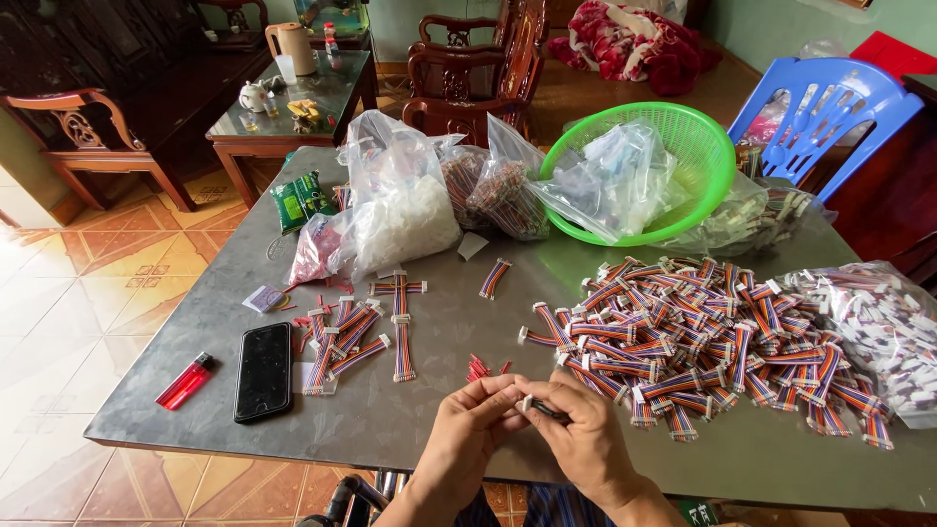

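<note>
My left hand [467, 427] and my right hand [578, 434] meet near the table's front edge, pinching a short ribbon cable with a white connector [532, 402] between their fingertips. Most of that cable is hidden by the fingers. A few small red pieces [478, 369] lie just beyond my left hand. A large heap of multicoloured ribbon cables [703, 342] spreads to the right of my hands. A smaller group of the same cables [353, 332] lies to the left, with one single cable [495, 278] further back.
On the grey metal table [429, 410] sit a black phone [264, 371], a red lighter [185, 381], clear bags of parts [400, 200], a green basket [683, 146] holding bags, and another bag [888, 332] at right. A blue plastic chair [830, 107] and wooden chairs stand behind.
</note>
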